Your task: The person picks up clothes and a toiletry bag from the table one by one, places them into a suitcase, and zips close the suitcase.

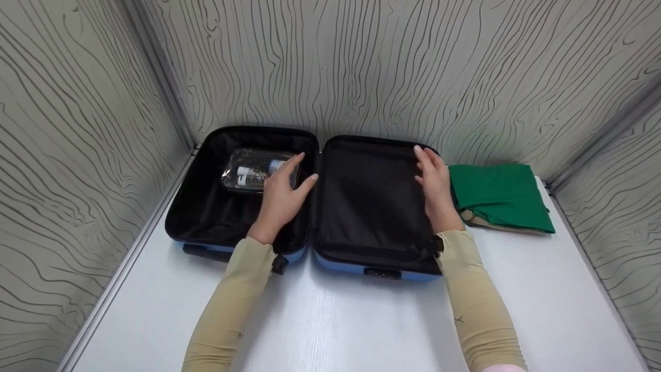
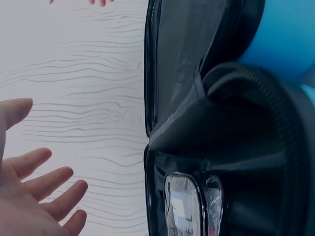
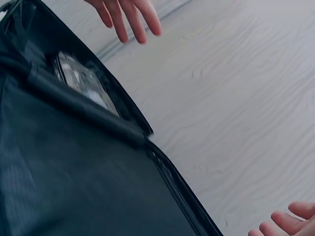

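A blue suitcase (image 1: 341,267) with black lining lies spread open on the white table. Inside its left half sits a clear toiletry bag (image 1: 248,182) with small bottles in it; the left wrist view also shows this bag (image 2: 183,209). My left hand (image 1: 283,199) hovers above the left half, fingers spread and holding nothing, covering part of the bag from the head camera. Over the right half's outer side is my right hand (image 1: 437,188), its fingers loosely extended with nothing in them. Both hands look raised off the suitcase in the wrist views.
Right of the suitcase lies a folded green cloth (image 1: 498,196) with a tan item partly under it. Wood-grain patterned walls (image 1: 320,67) enclose the back and sides. White table surface (image 1: 330,330) extends in front of the suitcase.
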Motion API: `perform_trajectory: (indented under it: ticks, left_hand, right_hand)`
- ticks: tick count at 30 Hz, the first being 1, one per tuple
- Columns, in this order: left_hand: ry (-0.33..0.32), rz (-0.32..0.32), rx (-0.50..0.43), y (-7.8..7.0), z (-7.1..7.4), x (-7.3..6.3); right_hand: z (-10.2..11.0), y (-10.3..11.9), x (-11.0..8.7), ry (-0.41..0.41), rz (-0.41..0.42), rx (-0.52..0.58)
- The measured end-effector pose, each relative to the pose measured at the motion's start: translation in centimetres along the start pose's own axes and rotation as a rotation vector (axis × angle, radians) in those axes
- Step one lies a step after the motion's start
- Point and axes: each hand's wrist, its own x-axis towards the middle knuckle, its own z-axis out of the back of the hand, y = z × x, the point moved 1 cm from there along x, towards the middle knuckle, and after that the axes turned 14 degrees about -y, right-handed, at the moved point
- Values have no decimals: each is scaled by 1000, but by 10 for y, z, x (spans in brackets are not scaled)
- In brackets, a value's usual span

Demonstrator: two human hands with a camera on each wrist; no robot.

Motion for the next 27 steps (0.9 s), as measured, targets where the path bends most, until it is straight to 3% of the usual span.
perform_trajectory:
  ticks: [6,16,27]
  left_hand:
    - [-11,-67,-66,-3,-9,-7]
    - [7,-73,-33,-5,-17,-24]
    - [38,-99,-17,-2,-27,-40]
  right_hand:
    - [31,-4,10,-54,-58,-2]
    - [79,-17,22,-141,-177,-30]
    - [123,-52,31,-240,-343,-62]
